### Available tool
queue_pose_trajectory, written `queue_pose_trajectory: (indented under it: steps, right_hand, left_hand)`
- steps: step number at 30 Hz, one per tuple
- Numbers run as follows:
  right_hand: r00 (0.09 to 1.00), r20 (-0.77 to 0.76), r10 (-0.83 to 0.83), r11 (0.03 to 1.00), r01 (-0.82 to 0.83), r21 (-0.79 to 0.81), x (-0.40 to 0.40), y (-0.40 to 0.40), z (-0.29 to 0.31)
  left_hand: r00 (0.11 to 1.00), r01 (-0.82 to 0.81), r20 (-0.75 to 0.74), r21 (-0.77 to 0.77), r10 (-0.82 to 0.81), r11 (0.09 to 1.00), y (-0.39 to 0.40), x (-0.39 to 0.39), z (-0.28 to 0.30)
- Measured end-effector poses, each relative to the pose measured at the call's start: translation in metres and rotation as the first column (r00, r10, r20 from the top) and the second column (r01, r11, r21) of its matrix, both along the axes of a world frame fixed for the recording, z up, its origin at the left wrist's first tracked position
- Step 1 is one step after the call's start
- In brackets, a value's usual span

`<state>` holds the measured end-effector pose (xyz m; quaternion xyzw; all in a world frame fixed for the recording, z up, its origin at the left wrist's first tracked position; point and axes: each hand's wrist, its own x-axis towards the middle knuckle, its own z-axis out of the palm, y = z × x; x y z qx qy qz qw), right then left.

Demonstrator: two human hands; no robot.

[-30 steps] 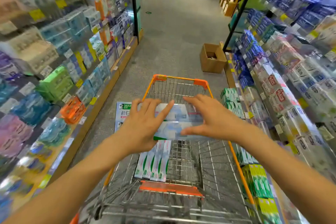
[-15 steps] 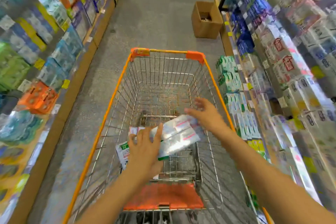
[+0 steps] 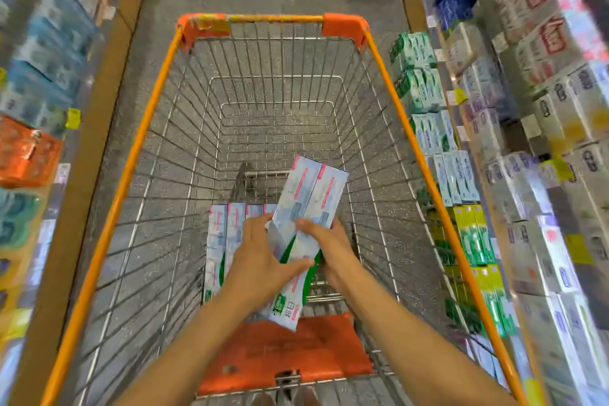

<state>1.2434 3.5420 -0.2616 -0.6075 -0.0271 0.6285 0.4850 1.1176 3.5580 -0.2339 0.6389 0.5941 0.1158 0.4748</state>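
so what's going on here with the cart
A person stands in a shop aisle over an orange-rimmed wire cart. The left hand and the right hand both grip a pair of long white boxes, held tilted above the cart's near end. A row of similar boxes lies flat on the cart floor just below and to the left. The held pair is not yet set down and probably goes beside that row.

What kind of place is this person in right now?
Most likely a supermarket or drugstore aisle: a wire shopping cart stands between stocked shelves with yellow price tags, and the left hand and right hand hold long cartons inside it.
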Motion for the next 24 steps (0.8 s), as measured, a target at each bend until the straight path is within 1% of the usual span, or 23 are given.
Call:
queue_pose_trajectory:
  steps: [1, 3, 5, 6, 7, 9, 10, 12, 14, 15, 18, 21, 24]
  right_hand:
    - [0.998, 0.01, 0.063, 0.998, -0.063, -0.008, 0.001, 0.002, -0.001]
    - [0.983, 0.006, 0.184, 0.983, -0.184, -0.005, -0.003, 0.008, -0.001]
    - [0.968, -0.004, 0.249, 0.968, -0.249, 0.0, -0.007, 0.014, -0.005]
    - [0.96, -0.012, 0.281, 0.96, -0.281, 0.008, -0.009, 0.016, -0.009]
    - [0.95, -0.012, 0.311, 0.95, -0.311, 0.011, -0.009, 0.019, -0.013]
    - [0.932, 0.015, 0.363, 0.932, -0.363, 0.009, -0.006, 0.026, -0.026]
    - [0.922, 0.053, 0.385, 0.923, -0.385, -0.007, -0.002, 0.029, -0.034]
    - [0.889, 0.175, 0.423, 0.906, -0.419, -0.065, 0.007, 0.034, -0.052]
    - [0.856, 0.273, 0.439, 0.899, -0.423, -0.116, 0.014, 0.034, -0.077]
    - [0.858, 0.289, 0.425, 0.905, -0.407, -0.126, 0.014, 0.033, -0.091]
    - [0.91, 0.285, 0.3, 0.954, -0.284, -0.098, 0.004, 0.026, -0.123]
    - [0.92, 0.312, 0.235, 0.971, -0.209, -0.116, -0.009, 0.022, -0.143]
    - [0.94, 0.294, 0.171, 0.984, -0.146, -0.103, -0.014, 0.019, -0.155]
  left_hand:
    - [0.991, -0.075, 0.107, -0.056, 0.08, 0.996, 0.006, -0.006, -0.002]
    - [0.945, -0.194, 0.229, -0.186, 0.235, 0.963, 0.015, -0.014, -0.014]
    - [0.883, -0.257, 0.299, -0.338, 0.362, 0.906, 0.02, -0.019, -0.027]
    - [0.868, -0.265, 0.3, -0.396, 0.397, 0.879, 0.021, -0.021, -0.032]
    - [0.862, -0.267, 0.301, -0.418, 0.409, 0.869, 0.021, -0.024, -0.034]
    - [0.881, -0.292, 0.259, -0.358, 0.395, 0.887, 0.023, -0.033, -0.04]
    - [0.886, -0.33, 0.217, -0.33, 0.411, 0.884, 0.024, -0.04, -0.045]
    - [0.872, -0.403, 0.161, -0.3, 0.462, 0.865, 0.029, -0.055, -0.056]
    - [0.84, -0.461, 0.157, -0.298, 0.52, 0.836, 0.035, -0.065, -0.063]
    - [0.824, -0.482, 0.167, -0.294, 0.541, 0.825, 0.037, -0.068, -0.066]
    - [0.804, -0.496, 0.202, -0.29, 0.559, 0.819, 0.042, -0.073, -0.07]
    - [0.808, -0.501, 0.197, -0.263, 0.554, 0.824, 0.043, -0.076, -0.075]
    - [0.818, -0.49, 0.204, -0.246, 0.539, 0.836, 0.045, -0.075, -0.079]
